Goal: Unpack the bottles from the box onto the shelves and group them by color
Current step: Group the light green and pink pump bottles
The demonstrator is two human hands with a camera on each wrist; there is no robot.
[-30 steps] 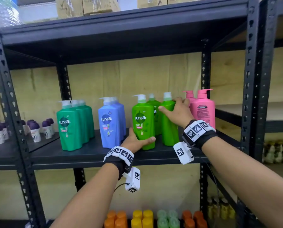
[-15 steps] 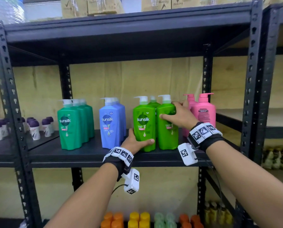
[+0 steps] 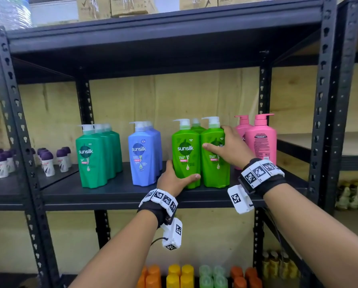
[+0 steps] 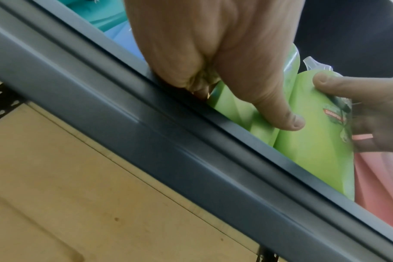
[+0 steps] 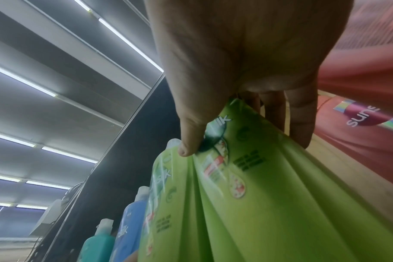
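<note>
Two light green Sunsilk pump bottles stand side by side at the front of the black shelf, with a third behind them. My left hand grips the base of the left green bottle, thumb across its front. My right hand holds the right green bottle, thumb on the label and fingers round its right side. Dark green bottles, blue bottles and pink bottles stand in separate groups along the same shelf.
Small purple-capped roll-ons sit on the shelf to the left. Orange, yellow and pale green bottles fill the shelf below. Cardboard boxes rest on the top shelf. A black upright post stands to the right of the pink bottles.
My right hand has turned the right green bottle so its label faces front and set it level beside the left one. The left hand has stayed at the left bottle's base.
</note>
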